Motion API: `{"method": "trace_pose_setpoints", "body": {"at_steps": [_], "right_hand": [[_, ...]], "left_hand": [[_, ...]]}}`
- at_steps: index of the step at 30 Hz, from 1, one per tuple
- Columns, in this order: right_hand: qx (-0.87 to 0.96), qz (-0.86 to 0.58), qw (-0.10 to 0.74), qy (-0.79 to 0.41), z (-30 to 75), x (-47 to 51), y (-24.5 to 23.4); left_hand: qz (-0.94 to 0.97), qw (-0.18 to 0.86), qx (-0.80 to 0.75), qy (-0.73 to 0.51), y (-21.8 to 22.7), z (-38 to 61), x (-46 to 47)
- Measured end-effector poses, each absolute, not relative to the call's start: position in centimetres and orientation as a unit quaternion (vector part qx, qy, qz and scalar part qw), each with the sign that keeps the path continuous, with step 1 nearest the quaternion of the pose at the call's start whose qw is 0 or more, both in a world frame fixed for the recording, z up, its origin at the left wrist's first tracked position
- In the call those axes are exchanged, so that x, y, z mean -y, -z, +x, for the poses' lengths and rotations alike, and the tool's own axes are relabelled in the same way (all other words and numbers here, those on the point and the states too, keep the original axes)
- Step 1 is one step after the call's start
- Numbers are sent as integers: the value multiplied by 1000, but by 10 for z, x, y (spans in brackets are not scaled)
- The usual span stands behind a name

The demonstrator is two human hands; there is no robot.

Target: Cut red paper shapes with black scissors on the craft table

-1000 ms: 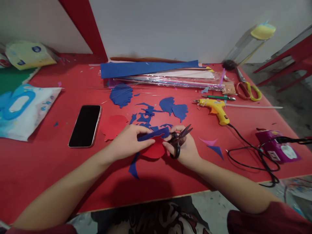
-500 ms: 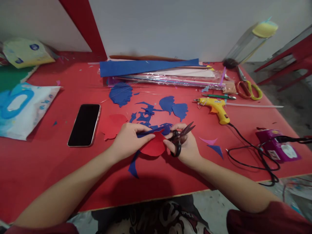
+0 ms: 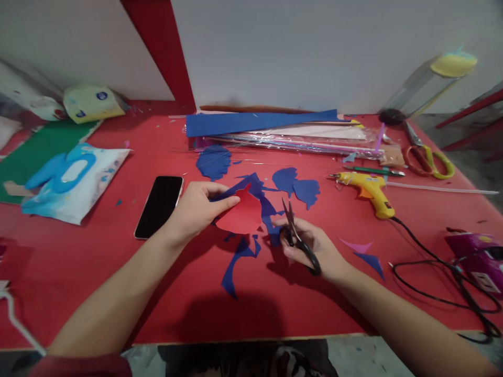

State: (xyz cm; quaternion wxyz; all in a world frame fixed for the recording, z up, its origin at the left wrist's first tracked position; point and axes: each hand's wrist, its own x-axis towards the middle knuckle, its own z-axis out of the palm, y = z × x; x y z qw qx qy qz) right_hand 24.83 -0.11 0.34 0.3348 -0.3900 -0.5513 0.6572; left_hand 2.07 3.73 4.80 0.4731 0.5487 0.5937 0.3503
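My left hand (image 3: 194, 209) pinches a round red paper cutout (image 3: 240, 214) backed by a blue paper piece (image 3: 251, 187), lifted a little over the red table (image 3: 98, 262). My right hand (image 3: 314, 246) grips black scissors (image 3: 298, 238), blades pointing up and away, just right of the cutout. Blue paper scraps (image 3: 236, 264) lie under and between my hands.
A black phone (image 3: 159, 205) lies left of my left hand. A yellow glue gun (image 3: 367, 187) with its black cord, a purple box (image 3: 477, 251), yellow-handled scissors (image 3: 430, 159), blue cutouts (image 3: 296, 184), a blue strip (image 3: 259, 121) on wrapped sticks, and wipes packs (image 3: 73, 180) surround me.
My left hand lifted the red and blue paper up and away from the scissors. My right hand swung the scissors upright and drew back. The camera view shifted left.
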Motion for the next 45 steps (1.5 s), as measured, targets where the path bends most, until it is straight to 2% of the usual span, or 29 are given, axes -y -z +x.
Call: {"method": "trace_pose_setpoints", "body": {"at_steps": [7,15,24,45], "right_hand": [[554,-366,265,-699,249,0,0],[521,-350,235,-742,249,0,0],[488,-281,244,-790,248,3,3],[480,-297,243,-789,245,4,2]], "left_hand": [[559,483,-575,-351,-56,19,-36],[598,481,-571,-292,-60,25,-32],[585,518,-566,-263,-60,35,-25],[612,532,-533,-240,-53,37,-23]]}}
